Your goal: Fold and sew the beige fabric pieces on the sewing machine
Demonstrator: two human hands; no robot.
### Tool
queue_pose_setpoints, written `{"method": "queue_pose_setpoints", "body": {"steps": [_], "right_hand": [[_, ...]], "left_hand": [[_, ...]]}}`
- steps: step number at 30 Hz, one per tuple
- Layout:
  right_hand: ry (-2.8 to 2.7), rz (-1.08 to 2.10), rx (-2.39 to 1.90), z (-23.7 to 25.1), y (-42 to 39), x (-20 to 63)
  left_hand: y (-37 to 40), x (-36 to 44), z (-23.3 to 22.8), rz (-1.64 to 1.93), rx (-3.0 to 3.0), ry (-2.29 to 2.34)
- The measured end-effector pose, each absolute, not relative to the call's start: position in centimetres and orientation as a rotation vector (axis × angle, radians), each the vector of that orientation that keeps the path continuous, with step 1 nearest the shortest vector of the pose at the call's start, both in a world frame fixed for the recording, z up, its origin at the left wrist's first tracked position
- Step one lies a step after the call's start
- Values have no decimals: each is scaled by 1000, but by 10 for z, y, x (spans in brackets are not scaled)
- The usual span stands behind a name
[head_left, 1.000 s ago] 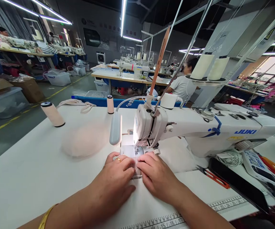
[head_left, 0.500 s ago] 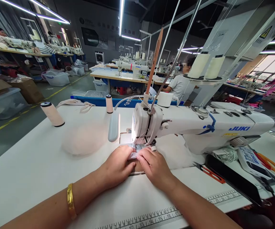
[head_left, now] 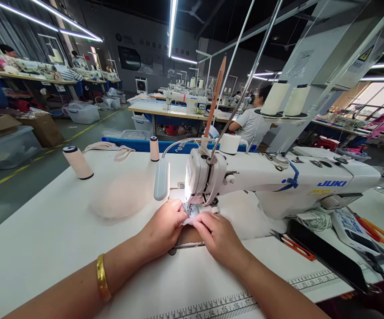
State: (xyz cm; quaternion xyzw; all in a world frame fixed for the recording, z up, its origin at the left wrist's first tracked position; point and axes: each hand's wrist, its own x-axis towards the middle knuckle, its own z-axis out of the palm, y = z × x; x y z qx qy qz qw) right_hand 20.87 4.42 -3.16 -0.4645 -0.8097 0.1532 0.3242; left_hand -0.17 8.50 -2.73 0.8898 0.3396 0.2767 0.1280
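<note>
Under the needle of the white sewing machine (head_left: 241,177) lies a small piece of white fabric (head_left: 188,221), partly hidden by my fingers. My left hand (head_left: 165,223) pinches its left side with thumb and curled fingers, close to the presser foot (head_left: 188,208). On the other side my right hand (head_left: 217,230) is closed on the fabric's right edge, fingertips pointing left. A brown plate (head_left: 190,235) shows in the table below my hands. To the left lies a sheer pale peach fabric piece (head_left: 120,197).
Peach thread cones (head_left: 78,163) and a grey lamp (head_left: 161,179) stand left of the machine head. On the right lie orange-handled snips (head_left: 298,247), a black phone-like slab (head_left: 327,254) and a white control box (head_left: 353,228). A ruler strip (head_left: 225,305) runs along the front edge.
My left hand has drawn up into a tighter pinch, and more of the white fabric and presser foot shows between my hands. The whole view has shifted slightly.
</note>
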Motion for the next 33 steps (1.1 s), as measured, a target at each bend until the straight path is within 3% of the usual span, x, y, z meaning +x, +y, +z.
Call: {"method": "queue_pose_setpoints", "body": {"steps": [6, 33], "right_hand": [[-2441, 287, -1073, -28, 35, 220], [-2417, 159, -1150, -36, 39, 217]], "left_hand": [[66, -9, -36, 911, 2786, 779], [67, -11, -32, 889, 2845, 744]]}}
